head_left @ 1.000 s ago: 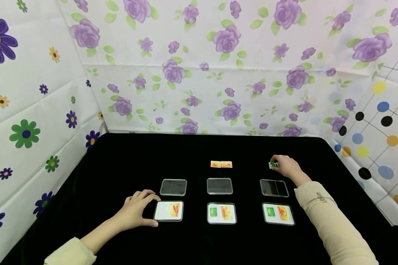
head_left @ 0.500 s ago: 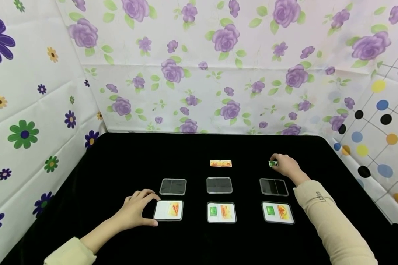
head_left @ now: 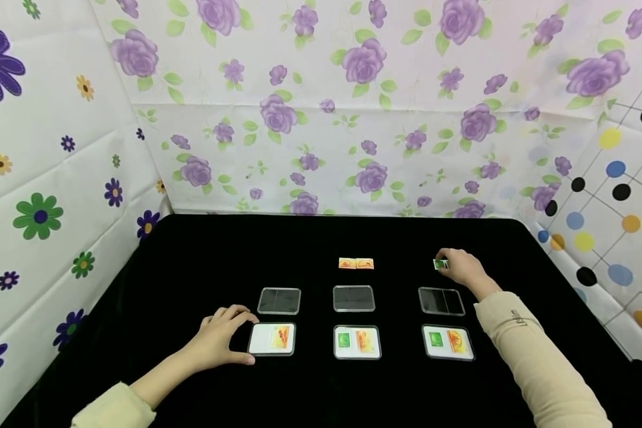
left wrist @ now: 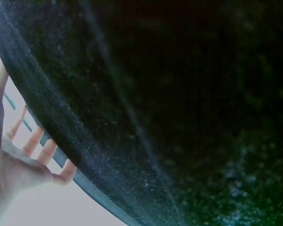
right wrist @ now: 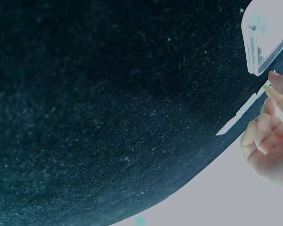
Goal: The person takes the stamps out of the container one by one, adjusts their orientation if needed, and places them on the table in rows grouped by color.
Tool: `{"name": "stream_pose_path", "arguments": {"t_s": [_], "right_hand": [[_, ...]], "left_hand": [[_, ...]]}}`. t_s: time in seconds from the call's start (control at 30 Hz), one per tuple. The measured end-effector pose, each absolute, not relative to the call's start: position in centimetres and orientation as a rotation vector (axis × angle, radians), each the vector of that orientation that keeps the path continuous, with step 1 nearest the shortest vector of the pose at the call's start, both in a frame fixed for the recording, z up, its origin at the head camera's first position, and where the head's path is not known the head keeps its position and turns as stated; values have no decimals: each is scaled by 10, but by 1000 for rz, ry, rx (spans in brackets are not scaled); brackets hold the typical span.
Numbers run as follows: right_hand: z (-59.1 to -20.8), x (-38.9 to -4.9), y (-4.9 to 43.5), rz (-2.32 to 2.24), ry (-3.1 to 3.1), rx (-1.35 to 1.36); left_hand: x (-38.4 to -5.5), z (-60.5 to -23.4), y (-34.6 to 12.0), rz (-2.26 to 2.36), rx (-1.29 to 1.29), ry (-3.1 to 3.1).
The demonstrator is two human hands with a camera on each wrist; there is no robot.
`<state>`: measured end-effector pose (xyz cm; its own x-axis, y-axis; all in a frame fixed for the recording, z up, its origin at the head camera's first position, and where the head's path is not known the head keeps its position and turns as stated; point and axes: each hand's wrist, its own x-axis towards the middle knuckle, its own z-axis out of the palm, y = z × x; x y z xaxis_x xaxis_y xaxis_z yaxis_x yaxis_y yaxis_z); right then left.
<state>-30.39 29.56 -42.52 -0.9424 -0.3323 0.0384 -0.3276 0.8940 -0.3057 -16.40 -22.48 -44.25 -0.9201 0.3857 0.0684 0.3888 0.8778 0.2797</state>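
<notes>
In the head view, my left hand [head_left: 222, 337] holds the left edge of a clear-rimmed case [head_left: 259, 339], thumb at its near corner and index finger at its far corner. That case has a white backing and one orange stamp-like piece [head_left: 280, 337] on its right half. Far right, my right hand [head_left: 461, 267] pinches a small green stamp-like piece [head_left: 437, 264] close over the black cloth. Thumb and index finger meet on it in the right wrist view, its right part hidden by them. The left wrist view shows the left hand's fingers [left wrist: 47, 150] spread apart.
Two more white-backed cases, the middle one [head_left: 351, 355] and the right one [head_left: 431, 353], each bear a green and an orange piece. Behind stand three clear lids [head_left: 287, 301] in a row. Two orange pieces [head_left: 356, 263] lie at the back. Flowered sheets [head_left: 321, 160] wall the table.
</notes>
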Motion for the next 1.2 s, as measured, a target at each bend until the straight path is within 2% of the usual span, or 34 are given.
{"name": "stream_pose_path", "arguments": {"t_s": [0.73, 1.2], "right_hand": [[-420, -298, 304, -524, 3013, -555], [-416, -292, 298, -417, 3040, -460]], "left_hand": [[-163, -439, -224, -473, -649, -3036], [-161, -438, -223, -457, -654, -3032]]}}
